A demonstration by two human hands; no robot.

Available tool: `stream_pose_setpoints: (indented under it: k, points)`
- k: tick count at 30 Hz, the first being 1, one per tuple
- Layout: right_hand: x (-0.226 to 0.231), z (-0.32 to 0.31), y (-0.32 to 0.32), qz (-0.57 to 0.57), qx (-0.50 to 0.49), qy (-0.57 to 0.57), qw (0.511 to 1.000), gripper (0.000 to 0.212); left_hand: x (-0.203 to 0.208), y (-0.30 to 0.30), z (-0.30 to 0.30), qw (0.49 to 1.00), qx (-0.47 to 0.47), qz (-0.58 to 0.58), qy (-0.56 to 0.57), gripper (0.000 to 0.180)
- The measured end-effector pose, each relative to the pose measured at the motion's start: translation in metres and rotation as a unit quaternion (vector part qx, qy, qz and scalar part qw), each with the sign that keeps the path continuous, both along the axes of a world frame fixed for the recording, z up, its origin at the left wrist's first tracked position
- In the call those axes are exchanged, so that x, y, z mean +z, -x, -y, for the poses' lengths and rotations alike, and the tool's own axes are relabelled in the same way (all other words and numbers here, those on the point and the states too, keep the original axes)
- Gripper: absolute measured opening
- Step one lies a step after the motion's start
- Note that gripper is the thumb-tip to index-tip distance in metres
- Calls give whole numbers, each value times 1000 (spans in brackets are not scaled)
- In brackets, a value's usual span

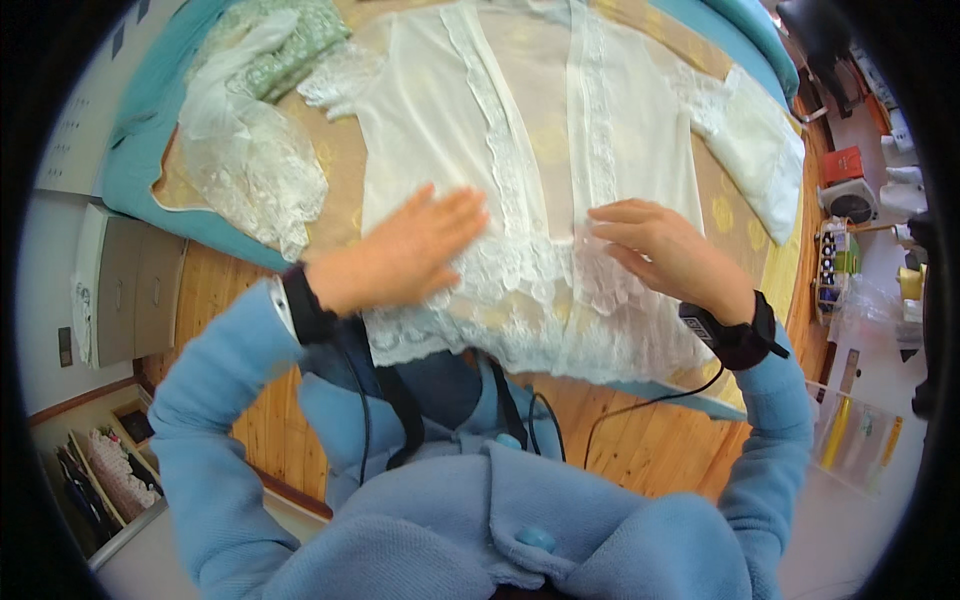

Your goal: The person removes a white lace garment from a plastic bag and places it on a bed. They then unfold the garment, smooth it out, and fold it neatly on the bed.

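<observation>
A sheer white lace-trimmed cardigan lies spread on the bed, its front open and its lace hem towards me. My left hand is flat with fingers stretched out, over the cardigan's lower left front; it is slightly blurred. Over the lower right front, beside the lace edging, is my right hand, fingers extended and thumb apart. Neither hand holds anything that I can see. Whether the palms press on the fabric is hard to tell.
A crumpled white lace garment and a green patterned cloth lie at the bed's left. The bed has a tan floral cover and teal edges. A cabinet stands left; a bottle rack and clear plastic box are right.
</observation>
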State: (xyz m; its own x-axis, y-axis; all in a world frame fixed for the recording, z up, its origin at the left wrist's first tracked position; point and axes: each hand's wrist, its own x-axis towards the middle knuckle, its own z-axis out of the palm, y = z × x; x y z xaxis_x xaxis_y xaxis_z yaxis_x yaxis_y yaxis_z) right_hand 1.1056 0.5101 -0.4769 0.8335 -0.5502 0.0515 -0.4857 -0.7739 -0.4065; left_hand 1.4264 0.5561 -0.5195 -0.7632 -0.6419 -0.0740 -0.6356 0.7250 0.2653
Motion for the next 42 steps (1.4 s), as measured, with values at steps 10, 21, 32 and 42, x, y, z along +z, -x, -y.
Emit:
stream_pose_setpoints:
  k: [10,21,32,42]
  points:
    - [-10,124,-85,138,-245,-333,900,29,8,-30,113,989,113,-60,78,52]
    - [-64,172,-129,107,-324,-333,879,21,-37,-28,179,980,91,-13,179,38]
    - [-50,156,-135,77,-261,27,962,12,-31,-42,190,968,94,-73,222,55]
    - [-50,114,-104,-50,95,198,974,31,-44,-48,176,974,129,-18,187,62]
